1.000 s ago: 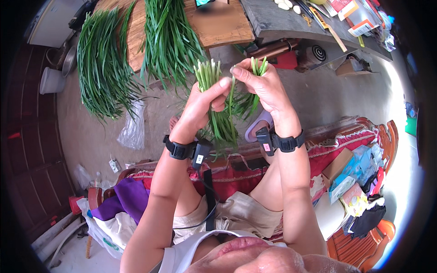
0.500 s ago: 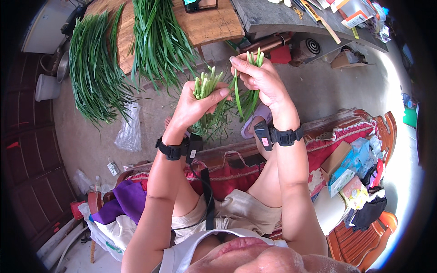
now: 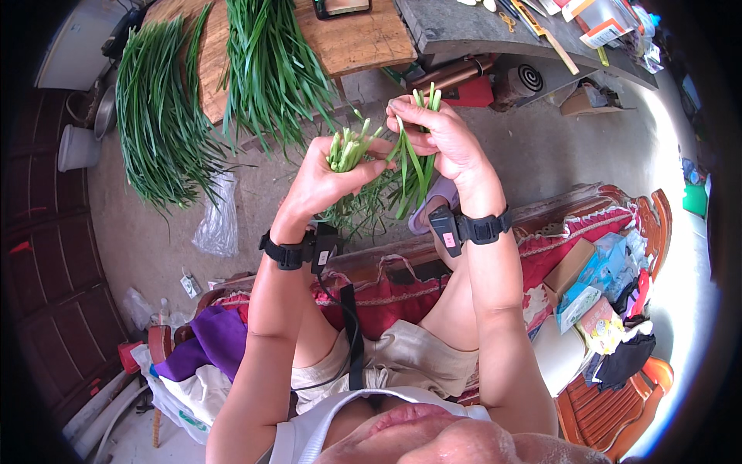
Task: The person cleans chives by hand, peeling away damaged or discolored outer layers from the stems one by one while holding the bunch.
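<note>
My left hand [image 3: 321, 182] is closed round a bunch of garlic chives [image 3: 352, 148], with the pale cut ends pointing up out of the fist. To its right, my right hand [image 3: 444, 143] pinches a smaller bunch of garlic chives [image 3: 415, 182] between thumb and fingers. The pale stems of that bunch stick up above the fingers, and its green leaves hang down below. The two hands are close together over the floor. Two large piles of garlic chives, one at the left [image 3: 158, 108] and one beside it [image 3: 270, 69], lie on the wooden table, leaves drooping over its edge.
A phone [image 3: 341, 8] lies on the wooden table [image 3: 379, 46]. Beyond at the right is a grey table [image 3: 464, 31] holding a knife and packages. Loose green scraps [image 3: 359, 209] and a plastic bag [image 3: 218, 220] are on the floor. Clothes and boxes crowd the red bench [image 3: 541, 247].
My right hand has moved slightly left and tilted its chives, with more bent leaves showing beside the fingers. My left hand has stayed nearly in place. The phone's screen picture differs.
</note>
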The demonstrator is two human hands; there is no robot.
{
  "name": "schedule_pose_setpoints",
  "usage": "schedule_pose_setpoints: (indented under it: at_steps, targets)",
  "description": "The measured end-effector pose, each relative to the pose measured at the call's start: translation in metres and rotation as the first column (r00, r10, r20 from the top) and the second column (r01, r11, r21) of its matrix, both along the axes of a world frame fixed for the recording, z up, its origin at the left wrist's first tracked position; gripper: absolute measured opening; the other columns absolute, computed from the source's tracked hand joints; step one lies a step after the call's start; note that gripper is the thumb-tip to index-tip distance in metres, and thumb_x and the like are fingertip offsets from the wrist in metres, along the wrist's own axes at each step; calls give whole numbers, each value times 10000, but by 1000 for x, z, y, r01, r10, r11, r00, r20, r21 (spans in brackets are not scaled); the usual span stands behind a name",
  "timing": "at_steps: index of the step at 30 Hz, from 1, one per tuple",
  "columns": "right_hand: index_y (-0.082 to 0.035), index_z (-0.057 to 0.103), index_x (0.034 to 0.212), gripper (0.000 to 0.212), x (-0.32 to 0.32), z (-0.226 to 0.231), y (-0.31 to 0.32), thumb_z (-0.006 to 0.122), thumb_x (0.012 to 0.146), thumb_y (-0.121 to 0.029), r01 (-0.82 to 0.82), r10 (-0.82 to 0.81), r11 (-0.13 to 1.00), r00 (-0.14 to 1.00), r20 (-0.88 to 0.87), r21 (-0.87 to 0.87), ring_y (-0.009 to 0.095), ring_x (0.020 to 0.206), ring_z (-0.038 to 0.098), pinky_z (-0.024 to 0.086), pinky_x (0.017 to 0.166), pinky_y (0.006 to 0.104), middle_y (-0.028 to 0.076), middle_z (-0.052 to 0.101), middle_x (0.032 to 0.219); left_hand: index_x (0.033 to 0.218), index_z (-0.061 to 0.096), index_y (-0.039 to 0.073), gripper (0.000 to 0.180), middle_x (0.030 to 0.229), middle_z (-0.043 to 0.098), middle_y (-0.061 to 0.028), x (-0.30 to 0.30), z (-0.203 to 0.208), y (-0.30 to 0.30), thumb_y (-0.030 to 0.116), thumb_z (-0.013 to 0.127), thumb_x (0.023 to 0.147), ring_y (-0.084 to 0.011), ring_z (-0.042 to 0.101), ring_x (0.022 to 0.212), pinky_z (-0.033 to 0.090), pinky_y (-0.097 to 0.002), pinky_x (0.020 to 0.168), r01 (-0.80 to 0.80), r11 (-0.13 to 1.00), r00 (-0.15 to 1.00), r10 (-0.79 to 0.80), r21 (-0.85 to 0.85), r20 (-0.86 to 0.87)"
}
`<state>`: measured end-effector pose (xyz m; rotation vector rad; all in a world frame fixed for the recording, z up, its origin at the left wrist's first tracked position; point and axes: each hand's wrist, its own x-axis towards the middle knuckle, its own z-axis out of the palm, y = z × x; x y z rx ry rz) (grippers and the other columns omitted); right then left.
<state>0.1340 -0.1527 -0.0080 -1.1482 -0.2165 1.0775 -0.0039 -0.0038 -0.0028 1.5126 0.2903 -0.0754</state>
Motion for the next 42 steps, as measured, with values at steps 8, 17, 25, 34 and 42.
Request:
schedule_pose_setpoints:
  at_steps: [8, 17, 25, 34, 42]
  targets:
    - [-80, 641, 883, 155, -7, -1, 6, 676, 871, -231, 28, -24, 999, 995, 92, -41, -11, 471, 366, 211, 411, 180, -57, 576, 694, 969, 687, -13, 193, 746, 623, 27, 4, -13, -6, 114, 685, 824, -46, 538, 682, 449, -233, 600, -141, 990, 990, 140, 27, 17]
    - [-82, 666, 858, 137, -14, 0, 11, 707, 855, -212, 93, -75, 992, 977, 198, -82, -20, 482, 390, 251, 421, 168, -78, 565, 660, 977, 667, 10, 178, 730, 653, -6, 8, -24, -12, 133, 693, 851, -24, 501, 538, 380, -200, 457, -195, 976, 974, 181, 98, 136]
    - [-88, 719, 869, 184, -11, 3, 4, 704, 864, -272, 55, -26, 993, 965, 260, -105, -13, 491, 374, 241, 437, 176, -94, 555, 655, 879, 690, 11, 160, 670, 651, -23, 5, -30, -12, 169, 689, 852, -69, 570, 630, 467, -274, 578, -226, 940, 972, 201, 257, 120]
    - [-19, 637, 949, 268, 35, 18, -42, 622, 931, -287, 550, -570, 821, 791, 222, 151, -17, 513, 332, 226, 426, 156, -58, 498, 695, 826, 693, 19, 203, 632, 616, 1, 1, -20, -7, 219, 685, 860, -75, 519, 574, 414, -276, 525, -161, 943, 986, 165, 290, 11]
    - [-33, 610, 948, 252, 68, 19, -91, 580, 953, -283, 708, -761, 620, 648, 37, 337, 5, 490, 334, 258, 397, 160, -25, 530, 786, 876, 697, 31, 144, 652, 610, 18, -23, -28, 31, 163, 637, 877, -34, 478, 514, 349, -215, 448, -274, 916, 961, 268, 293, 63]
